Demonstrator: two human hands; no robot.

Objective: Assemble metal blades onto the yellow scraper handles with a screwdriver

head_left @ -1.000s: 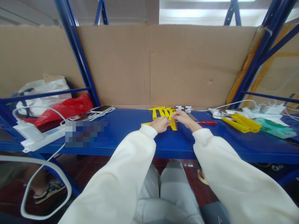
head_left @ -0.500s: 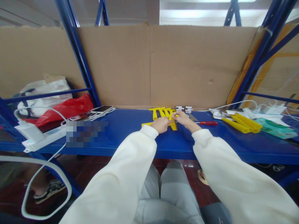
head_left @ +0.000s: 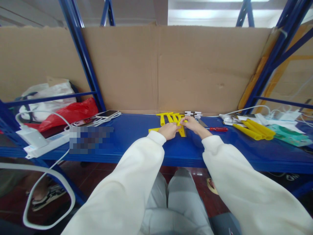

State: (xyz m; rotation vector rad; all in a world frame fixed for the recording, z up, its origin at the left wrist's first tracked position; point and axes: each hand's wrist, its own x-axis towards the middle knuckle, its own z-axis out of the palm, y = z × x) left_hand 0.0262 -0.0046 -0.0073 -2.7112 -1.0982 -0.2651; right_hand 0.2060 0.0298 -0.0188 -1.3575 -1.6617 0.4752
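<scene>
My left hand and my right hand meet over the middle of the blue shelf, both with fingers closed on a yellow plastic scraper. Its wide end points toward me, and a thin grey edge shows along one side. My fingers cover most of its upper part. Just behind my left hand, several yellow T-shaped scrapers lie in a row. Another yellow piece sticks out to the left of that hand. Right of my right hand lies a red-handled screwdriver, its shaft partly hidden by my wrist.
Black-and-white small pieces lie behind my right hand. Yellow tubular handles and a green packet are at the right. A phone, cables and a white power strip sit left. Cardboard walls the back.
My hands stay in the same place on the yellow scraper. At the lower left, another person's shoe has shifted slightly to the left.
</scene>
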